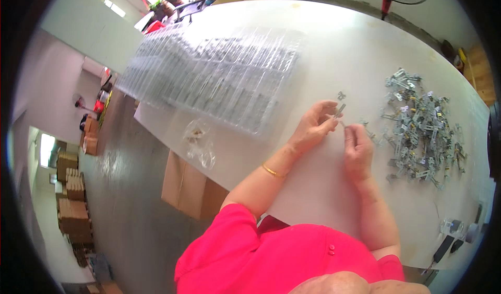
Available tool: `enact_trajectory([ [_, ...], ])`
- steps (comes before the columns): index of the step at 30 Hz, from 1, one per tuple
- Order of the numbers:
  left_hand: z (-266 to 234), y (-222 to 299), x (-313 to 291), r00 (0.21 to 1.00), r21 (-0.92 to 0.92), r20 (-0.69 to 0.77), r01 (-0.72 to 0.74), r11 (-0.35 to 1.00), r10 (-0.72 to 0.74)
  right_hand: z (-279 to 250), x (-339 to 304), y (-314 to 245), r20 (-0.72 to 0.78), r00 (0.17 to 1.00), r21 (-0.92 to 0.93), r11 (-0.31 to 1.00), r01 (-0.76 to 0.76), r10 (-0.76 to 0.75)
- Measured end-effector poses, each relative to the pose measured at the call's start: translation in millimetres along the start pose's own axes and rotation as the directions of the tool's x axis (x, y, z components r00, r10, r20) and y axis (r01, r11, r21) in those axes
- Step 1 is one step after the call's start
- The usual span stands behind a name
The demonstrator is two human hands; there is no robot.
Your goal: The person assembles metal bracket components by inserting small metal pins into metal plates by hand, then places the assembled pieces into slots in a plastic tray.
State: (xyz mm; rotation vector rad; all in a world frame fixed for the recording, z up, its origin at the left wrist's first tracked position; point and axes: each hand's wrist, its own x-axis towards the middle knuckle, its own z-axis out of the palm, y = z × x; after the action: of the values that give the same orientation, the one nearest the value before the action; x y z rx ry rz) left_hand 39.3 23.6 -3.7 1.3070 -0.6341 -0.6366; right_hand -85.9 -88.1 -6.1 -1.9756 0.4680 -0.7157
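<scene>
My left hand (pixel 315 126) pinches a small silver metal bracket (pixel 340 110) between thumb and fingers, above the white table (pixel 313 174). Close beside it on the right, my right hand (pixel 358 147) is closed, its thumb and forefinger pressed together near the bracket's lower end. Whatever those fingertips hold is too small to make out. Another small metal piece (pixel 342 95) lies just beyond my left fingertips. To the right of my right hand spreads a loose pile of similar metal parts (pixel 422 132), some with brass-coloured bits; a few pieces lie close to that hand.
Clear plastic trays (pixel 235 74) with many compartments holding parts cover the table's far left. A clear plastic bag (pixel 201 145) lies near the left edge, above a cardboard box (pixel 185 184) on the floor. Small black tools (pixel 443 248) sit at the near right.
</scene>
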Motion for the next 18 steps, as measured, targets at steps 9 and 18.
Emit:
enact_trajectory([
  [9, -6.2, 12.2, -1.9, 0.987, -0.094, 0.142, 0.086, 0.992, -0.072, 8.5, 4.9, 24.3, 0.007, 1.000, 0.536, 0.844, -0.020, 0.019],
  [18, -9.9, 8.1, -2.8, 0.959, 0.020, 0.235, 0.159, 0.987, -0.159, 0.8, 6.3, 9.9, 0.021, 0.998, 0.594, 0.802, -0.061, 0.060],
])
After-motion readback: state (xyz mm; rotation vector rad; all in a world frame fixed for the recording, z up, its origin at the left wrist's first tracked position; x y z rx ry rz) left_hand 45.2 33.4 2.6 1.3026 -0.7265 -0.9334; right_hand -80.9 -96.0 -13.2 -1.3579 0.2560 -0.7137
